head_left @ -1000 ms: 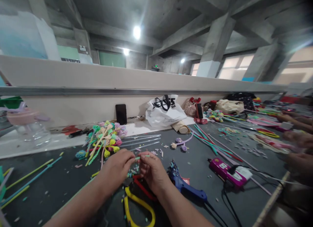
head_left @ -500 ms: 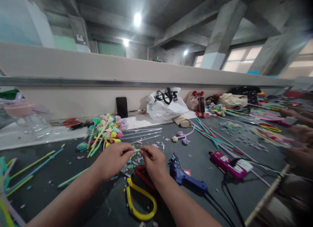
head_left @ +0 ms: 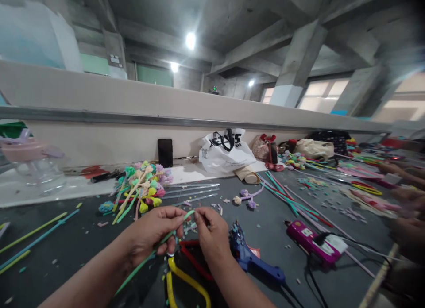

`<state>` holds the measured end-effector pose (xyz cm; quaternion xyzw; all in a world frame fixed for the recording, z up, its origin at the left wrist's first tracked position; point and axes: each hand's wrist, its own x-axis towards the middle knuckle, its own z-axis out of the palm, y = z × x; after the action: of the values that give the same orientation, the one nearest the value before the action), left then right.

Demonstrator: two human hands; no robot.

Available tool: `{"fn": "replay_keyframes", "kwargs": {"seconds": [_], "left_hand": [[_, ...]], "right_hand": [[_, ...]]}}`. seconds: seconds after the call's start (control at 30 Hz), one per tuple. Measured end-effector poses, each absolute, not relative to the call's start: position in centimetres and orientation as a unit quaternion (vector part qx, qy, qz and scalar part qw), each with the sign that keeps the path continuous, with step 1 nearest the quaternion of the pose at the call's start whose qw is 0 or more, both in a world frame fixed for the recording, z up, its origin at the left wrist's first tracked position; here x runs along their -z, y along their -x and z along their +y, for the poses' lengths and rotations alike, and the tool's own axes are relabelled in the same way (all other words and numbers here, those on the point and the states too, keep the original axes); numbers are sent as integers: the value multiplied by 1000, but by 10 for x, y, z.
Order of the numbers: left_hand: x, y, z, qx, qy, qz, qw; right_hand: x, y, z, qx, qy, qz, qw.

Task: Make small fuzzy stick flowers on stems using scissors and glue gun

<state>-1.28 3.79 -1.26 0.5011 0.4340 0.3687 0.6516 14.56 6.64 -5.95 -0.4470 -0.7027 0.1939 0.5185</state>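
A long green pipe cleaner runs from the lower left up through my left hand, whose fingers are closed around it. Its upper end bends over to the fingertips of my right hand, which pinch it. Only a small gap separates the two hands. Below them lies a tool with yellow and red handles; its head is mostly hidden. A blue glue gun rests just right of my right hand. Beyond my left hand is a bunch of colourful pipe-cleaner flowers.
Loose pipe cleaners lie at left. A magenta device with black cables sits at right. Along the wall stand a phone, a white bag and a clear jar. Another person's hands are at far right.
The short green piece held between my fingertips is no longer visible there. The long green pipe cleaner, lying on the table at left before, is now in both hands. The view has tilted up slightly.
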Motion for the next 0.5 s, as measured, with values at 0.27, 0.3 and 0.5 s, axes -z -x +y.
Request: {"fn": "replay_keyframes", "kwargs": {"seconds": [0.27, 0.3, 0.5], "left_hand": [[15, 15, 40, -400, -478, 417, 661], [14, 16, 40, -395, -486, 423, 655], [1, 38, 42, -305, -675, 500, 448]], "right_hand": [[59, -140, 65, -311, 427, -690, 495], [59, -139, 65, -329, 425, -686, 490], [54, -135, 61, -512, 380, -655, 405]]}}
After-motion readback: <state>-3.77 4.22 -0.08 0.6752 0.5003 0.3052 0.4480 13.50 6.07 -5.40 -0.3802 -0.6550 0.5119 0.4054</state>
